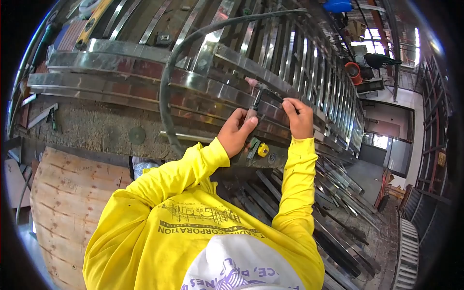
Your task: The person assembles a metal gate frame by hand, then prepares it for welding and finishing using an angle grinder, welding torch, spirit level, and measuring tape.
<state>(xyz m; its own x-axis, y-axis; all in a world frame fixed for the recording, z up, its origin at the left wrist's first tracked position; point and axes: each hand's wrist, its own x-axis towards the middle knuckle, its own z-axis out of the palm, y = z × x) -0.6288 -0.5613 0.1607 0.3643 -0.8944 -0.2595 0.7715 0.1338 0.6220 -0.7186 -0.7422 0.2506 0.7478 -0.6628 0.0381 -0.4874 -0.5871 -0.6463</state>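
My left hand (234,134) is wrapped on the torch (258,94), thumb along its handle (255,103); the fingers of my right hand (300,119) are pinched at the tail of its dark cap (273,95). So the torch sits between my two hands, above the bars. Taking it as the dial's centre, my left hand is at 7 o'clock and my right at 4; the pink nozzle (250,81) points towards 10.

I judge it light, with a stiff handle and head. The nozzle looks like ceramic, so I'd expect it to chip if knocked on metal. The handle is the place to hold; the thin cap I'd only pinch, and gently. I'd reckon the handle smooth enough to slip a little.

Just below my hands, at 6 o'clock, lies a yellow tape (263,150). A thick grey cable (166,79) arcs from 8 round through 10 to 1; whether it joins the torch I cannot tell. If it does, I'd expect its stiffness to drag at my wrist.

Farther out, shiny bars (145,66) run from 9 under the torch. The worn bench (108,123) shows near 9, plywood (79,203) at 8, and an orange bucket (353,72) towards 3.
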